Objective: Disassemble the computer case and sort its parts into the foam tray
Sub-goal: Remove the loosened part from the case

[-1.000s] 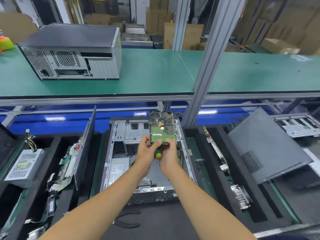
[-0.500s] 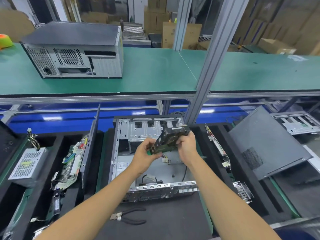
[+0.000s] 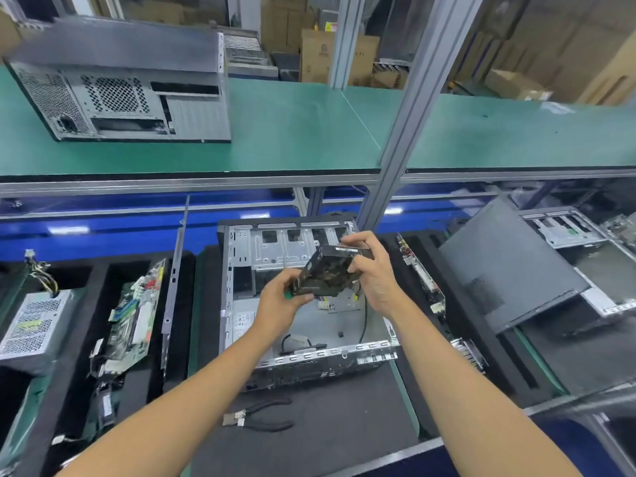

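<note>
Hard drive (image 3: 328, 273) above open computer case (image 3: 241, 270), fingers of both hands clamped on it

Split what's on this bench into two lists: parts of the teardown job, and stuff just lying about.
Job:
hard drive, held by left hand and right hand
open case
foam tray
motherboard
power supply
side panel

Lying about:
pliers
closed case on the shelf
cardboard boxes
</note>
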Tool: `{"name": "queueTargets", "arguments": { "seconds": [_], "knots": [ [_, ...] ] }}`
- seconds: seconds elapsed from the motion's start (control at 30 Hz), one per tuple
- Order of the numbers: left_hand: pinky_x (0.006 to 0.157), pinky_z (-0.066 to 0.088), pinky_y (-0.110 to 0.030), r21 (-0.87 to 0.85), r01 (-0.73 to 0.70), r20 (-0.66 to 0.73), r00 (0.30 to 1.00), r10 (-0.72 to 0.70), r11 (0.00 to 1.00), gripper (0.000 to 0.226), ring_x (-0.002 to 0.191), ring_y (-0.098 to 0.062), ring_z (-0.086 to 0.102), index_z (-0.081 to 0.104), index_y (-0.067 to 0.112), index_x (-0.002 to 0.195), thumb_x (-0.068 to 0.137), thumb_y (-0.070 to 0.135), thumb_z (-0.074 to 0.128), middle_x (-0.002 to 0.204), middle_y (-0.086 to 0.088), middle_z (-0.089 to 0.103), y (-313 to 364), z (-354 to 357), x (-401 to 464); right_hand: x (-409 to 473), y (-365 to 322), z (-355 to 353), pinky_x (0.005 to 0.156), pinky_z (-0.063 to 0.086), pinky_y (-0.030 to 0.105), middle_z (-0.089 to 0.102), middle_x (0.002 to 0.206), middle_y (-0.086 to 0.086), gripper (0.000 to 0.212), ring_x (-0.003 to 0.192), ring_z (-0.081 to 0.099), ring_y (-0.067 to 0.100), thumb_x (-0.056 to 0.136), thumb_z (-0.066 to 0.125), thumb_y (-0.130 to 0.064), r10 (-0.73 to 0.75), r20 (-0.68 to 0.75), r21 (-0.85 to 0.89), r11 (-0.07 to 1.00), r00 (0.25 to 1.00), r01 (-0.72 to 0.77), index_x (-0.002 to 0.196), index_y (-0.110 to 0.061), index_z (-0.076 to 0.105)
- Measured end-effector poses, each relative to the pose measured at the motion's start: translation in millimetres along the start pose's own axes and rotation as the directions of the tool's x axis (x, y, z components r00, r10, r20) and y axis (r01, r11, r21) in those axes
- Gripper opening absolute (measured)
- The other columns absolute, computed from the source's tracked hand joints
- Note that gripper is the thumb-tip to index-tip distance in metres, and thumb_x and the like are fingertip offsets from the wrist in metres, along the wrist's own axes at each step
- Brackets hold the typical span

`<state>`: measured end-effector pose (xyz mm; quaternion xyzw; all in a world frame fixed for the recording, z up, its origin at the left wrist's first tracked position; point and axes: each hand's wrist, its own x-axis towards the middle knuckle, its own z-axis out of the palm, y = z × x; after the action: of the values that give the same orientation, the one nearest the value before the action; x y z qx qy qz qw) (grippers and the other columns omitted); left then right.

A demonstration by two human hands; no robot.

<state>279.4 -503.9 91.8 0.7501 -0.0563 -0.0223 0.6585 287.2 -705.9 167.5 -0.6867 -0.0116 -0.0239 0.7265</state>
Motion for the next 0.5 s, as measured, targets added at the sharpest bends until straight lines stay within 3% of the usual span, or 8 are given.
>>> {"name": "queueTargets", "arguments": {
  "seconds": [0.1, 0.23, 0.27, 0.33, 0.37, 0.43, 0.5],
  "knots": [
    [0.096, 0.055, -0.046, 0.016, -0.006, 0.009, 1.000, 0.006, 1.000, 0.044, 0.102, -0.021, 0.069, 0.067, 0.029, 0.105, 0.079, -0.005, 0.081, 0.102, 0.004, 0.074, 6.4, 3.6, 0.0, 4.7, -11.8, -13.9, 0.073, 0.054, 0.028, 0.072, 0.097, -0.005, 0.026, 0.096, 0.065, 0.014, 0.068, 0.068, -0.020, -0.061, -0.024, -0.258, 0.965, 0.998, 0.052, 0.089, -0.034, 0.073],
    [0.080, 0.059, -0.025, -0.001, -0.042, 0.041, 0.998, 0.042, 0.999, 0.055, 0.099, -0.010, 0.072, 0.054, 0.035, 0.117, 0.084, -0.003, 0.078, 0.108, 0.005, 0.075, 28.1, 6.3, 1.2, 4.7, -14.5, -54.6, 0.075, 0.059, 0.026, 0.072, 0.088, -0.008, 0.029, 0.085, 0.066, 0.007, 0.079, 0.063, -0.007, -0.090, 0.040, -0.426, 0.899, 0.995, 0.098, 0.087, -0.033, 0.071],
    [0.080, 0.057, -0.020, 0.022, -0.079, 0.067, 0.995, 0.077, 0.997, 0.056, 0.098, -0.008, 0.072, 0.050, 0.029, 0.124, 0.086, -0.001, 0.077, 0.111, 0.012, 0.074, 35.1, 8.0, 3.3, 3.3, -13.3, -64.9, 0.074, 0.056, 0.022, 0.070, 0.085, -0.010, 0.030, 0.081, 0.064, 0.005, 0.080, 0.060, -0.004, -0.085, 0.050, -0.455, 0.885, 0.995, 0.098, 0.087, -0.031, 0.069],
    [0.089, 0.047, -0.007, 0.152, -0.203, 0.107, 0.976, 0.188, 0.967, 0.050, 0.106, 0.009, 0.061, 0.050, 0.009, 0.130, 0.088, 0.007, 0.078, 0.116, 0.044, 0.054, 49.1, 14.2, 10.7, -0.3, -7.5, -82.4, 0.070, 0.049, 0.016, 0.066, 0.082, -0.011, 0.033, 0.076, 0.060, 0.003, 0.079, 0.057, 0.002, -0.048, 0.062, -0.488, 0.870, 0.997, 0.072, 0.088, -0.028, 0.066],
    [0.093, 0.039, 0.000, 0.222, -0.258, 0.117, 0.964, 0.237, 0.940, 0.045, 0.110, 0.019, 0.052, 0.056, 0.004, 0.126, 0.089, 0.013, 0.079, 0.117, 0.047, 0.042, 56.4, 18.6, 14.1, -2.9, -2.5, -90.2, 0.068, 0.047, 0.016, 0.066, 0.081, -0.011, 0.035, 0.075, 0.059, 0.003, 0.078, 0.056, 0.005, -0.028, 0.062, -0.493, 0.868, 0.998, 0.055, 0.089, -0.027, 0.066],
    [0.096, 0.032, 0.003, 0.321, -0.308, 0.162, 0.949, 0.269, 0.895, 0.036, 0.112, 0.026, 0.039, 0.064, 0.008, 0.120, 0.091, 0.022, 0.078, 0.124, 0.023, 0.030, 70.5, 30.2, 21.8, -9.0, 8.1, -104.9, 0.068, 0.046, 0.019, 0.066, 0.083, -0.011, 0.038, 0.075, 0.059, 0.005, 0.079, 0.057, 0.005, -0.018, 0.048, -0.501, 0.865, 0.999, 0.040, 0.091, -0.030, 0.066],
    [0.097, 0.038, -0.003, 0.362, -0.309, 0.232, 0.943, 0.236, 0.879, 0.039, 0.110, 0.027, 0.040, 0.062, 0.009, 0.123, 0.091, 0.025, 0.077, 0.123, 0.026, 0.027, 82.5, 46.5, 30.6, -14.1, 14.5, -117.5, 0.075, 0.049, 0.018, 0.071, 0.093, -0.012, 0.040, 0.086, 0.066, 0.006, 0.078, 0.063, 0.002, -0.047, 0.063, -0.517, 0.853, 0.997, 0.073, 0.097, -0.034, 0.066]
  ]
}}
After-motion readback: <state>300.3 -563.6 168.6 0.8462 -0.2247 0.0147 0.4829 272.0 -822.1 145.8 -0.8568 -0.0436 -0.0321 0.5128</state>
